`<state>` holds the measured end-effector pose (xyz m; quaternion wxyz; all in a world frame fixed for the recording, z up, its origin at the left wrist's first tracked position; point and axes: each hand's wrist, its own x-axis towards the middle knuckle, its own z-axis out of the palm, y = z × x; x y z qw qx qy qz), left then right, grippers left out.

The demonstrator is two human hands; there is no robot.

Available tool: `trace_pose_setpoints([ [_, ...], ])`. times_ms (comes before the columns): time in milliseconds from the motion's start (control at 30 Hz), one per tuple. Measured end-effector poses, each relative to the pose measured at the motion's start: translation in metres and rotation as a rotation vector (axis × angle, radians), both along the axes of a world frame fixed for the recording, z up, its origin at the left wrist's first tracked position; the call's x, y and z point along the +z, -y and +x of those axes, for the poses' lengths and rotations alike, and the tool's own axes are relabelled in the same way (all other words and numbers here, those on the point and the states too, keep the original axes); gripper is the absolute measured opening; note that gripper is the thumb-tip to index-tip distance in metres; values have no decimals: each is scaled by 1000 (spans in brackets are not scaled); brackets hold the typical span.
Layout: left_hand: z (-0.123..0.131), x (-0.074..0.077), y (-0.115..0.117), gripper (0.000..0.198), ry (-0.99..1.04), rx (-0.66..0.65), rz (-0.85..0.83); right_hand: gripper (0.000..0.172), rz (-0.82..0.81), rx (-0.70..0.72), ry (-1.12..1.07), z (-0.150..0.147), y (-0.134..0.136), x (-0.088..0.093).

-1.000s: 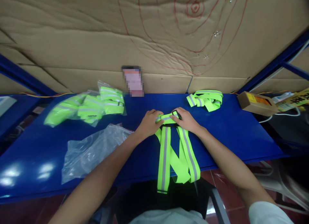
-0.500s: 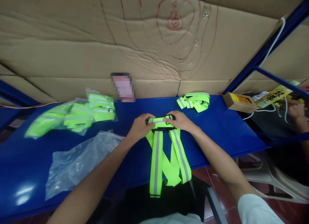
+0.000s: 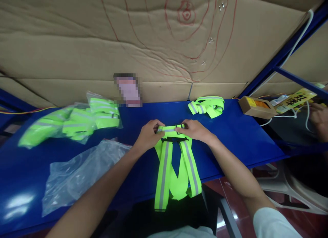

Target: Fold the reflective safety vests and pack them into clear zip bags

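Between my two hands is a neon yellow-green reflective harness with grey stripes and black buckles. My left hand pinches the left end of its folded belt part. At the right end, by a black buckle, my right hand grips the same belt. Several straps hang down from it past the table's front edge. Behind my right hand lies a loose coil of matching reflective strap. An opened clear plastic bag lies flat beside my left forearm.
Several bagged reflective harnesses lie at the back left of the blue table. A phone leans on the cardboard wall. At the right stand a small cardboard box, white cables and another person's hand.
Both my hands still hold the belt part, and the hanging straps have swung slightly left. The camera view has shifted a little.
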<state>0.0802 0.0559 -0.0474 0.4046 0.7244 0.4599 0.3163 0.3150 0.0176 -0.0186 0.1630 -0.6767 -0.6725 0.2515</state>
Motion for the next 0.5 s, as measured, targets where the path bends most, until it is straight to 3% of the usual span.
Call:
trace_pose_setpoints([
  [233,1,-4,-1,27,73,10,-31,54,-23,-17,-156,0,-11,-13],
  [500,-5,0,-4,24,-118,-37,23,48,-38,-6,-210,2,-12,-14],
])
